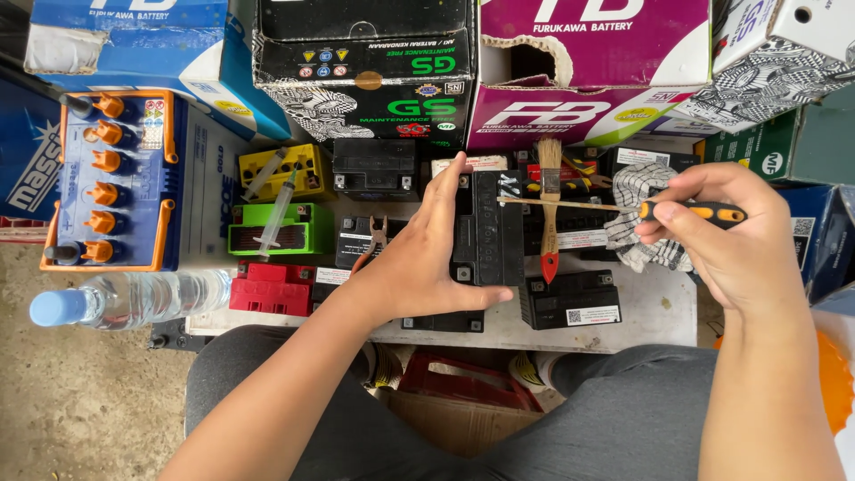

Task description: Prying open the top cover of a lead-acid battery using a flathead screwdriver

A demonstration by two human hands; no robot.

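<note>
Backdrop: cardboard battery boxes (365, 67) stacked behind a pale surface (655, 307) crowded with small batteries.
Left hand (427, 254): fingers spread and pressed against the side of an upright black battery (488, 227), thumb hooked under its near edge — steadying it.
Right hand (735, 232): fingers closed round the orange-and-black handle of a screwdriver (623, 208); its thin shaft reaches left to the battery's top.
Brush: a red-handled paintbrush (549, 209) lies just right of the battery.
Left side: a large blue battery with orange caps (111, 178), a water bottle (134, 298) — well apart.
</note>
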